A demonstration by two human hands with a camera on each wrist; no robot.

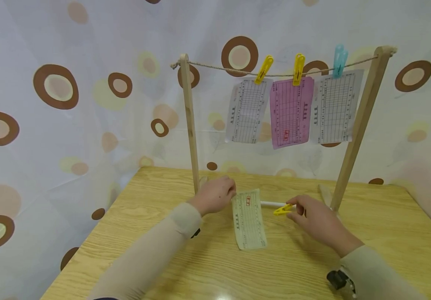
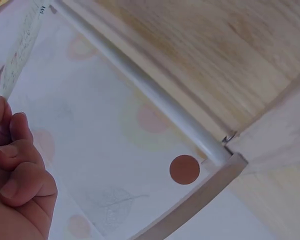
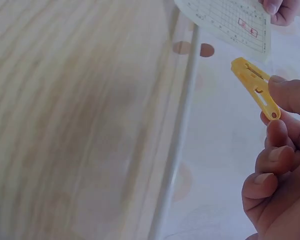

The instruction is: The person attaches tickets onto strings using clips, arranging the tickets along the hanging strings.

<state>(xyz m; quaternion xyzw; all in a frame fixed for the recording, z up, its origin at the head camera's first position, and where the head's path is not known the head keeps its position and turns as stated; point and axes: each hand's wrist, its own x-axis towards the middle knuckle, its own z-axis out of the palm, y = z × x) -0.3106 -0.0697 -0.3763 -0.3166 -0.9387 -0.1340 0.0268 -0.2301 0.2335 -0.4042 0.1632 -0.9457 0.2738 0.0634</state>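
Observation:
My left hand [image 1: 215,195] pinches a pale yellow-green printed form [image 1: 249,221] by its upper left corner; the sheet hangs down above the table. In the left wrist view, thumb and forefinger meet at the paper's [image 2: 21,52] edge. My right hand [image 1: 314,218] holds a yellow clothespin [image 1: 284,209] between thumb and fingers, its tip pointing left toward the form but apart from it. The right wrist view shows this clothespin [image 3: 257,90] near its handle end in the fingers, with the form [image 3: 235,25] beyond it.
A wooden frame with a left post [image 1: 190,125] and right post [image 1: 362,125] carries a rope [image 1: 219,68]. On it hang two white forms and a pink form [image 1: 291,112], clipped by yellow clothespins and a blue clothespin [image 1: 339,62]. A white rod [image 1: 271,204] runs low between the posts.

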